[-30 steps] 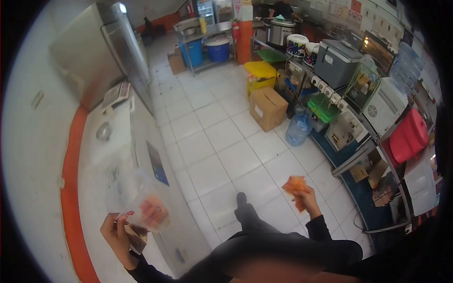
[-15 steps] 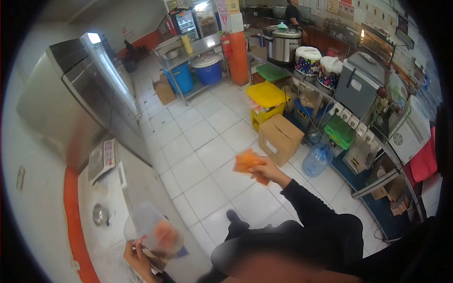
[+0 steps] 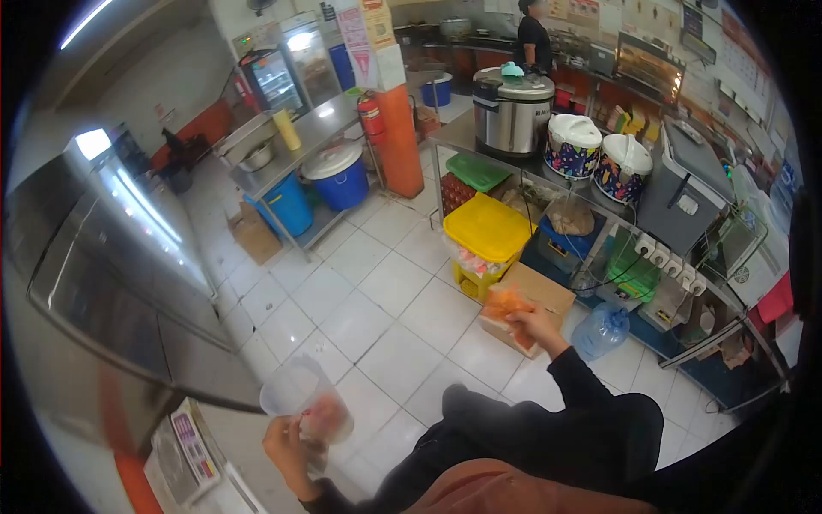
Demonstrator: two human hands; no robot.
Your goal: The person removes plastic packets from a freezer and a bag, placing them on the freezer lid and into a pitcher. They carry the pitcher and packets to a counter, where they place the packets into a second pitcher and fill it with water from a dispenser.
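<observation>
A translucent plastic container (image 3: 295, 387) is in my left hand (image 3: 286, 445), with the fingers closed at its near side. Blurred orange-red contents (image 3: 325, 417) show through its wall; their kind cannot be made out. Held out in front of me, my right hand (image 3: 536, 325) is closed around a bunch of crinkled orange packets (image 3: 507, 303). Below and behind that hand stands a cardboard box (image 3: 548, 295) on the floor, partly covered by the hand and packets.
A yellow lidded bin (image 3: 488, 227) and a blue water jug (image 3: 601, 330) stand by the shelf on the right. A large steel cooker (image 3: 512, 116) sits on the steel table. Fridges (image 3: 128, 231) line the left, near a scale (image 3: 190, 445). A person (image 3: 535, 38) stands at the back.
My view has turned right and moved forward, away from the counter. The container has come off the counter's side and now appears over the floor. The packets remain in my right hand, now before the cardboard box.
</observation>
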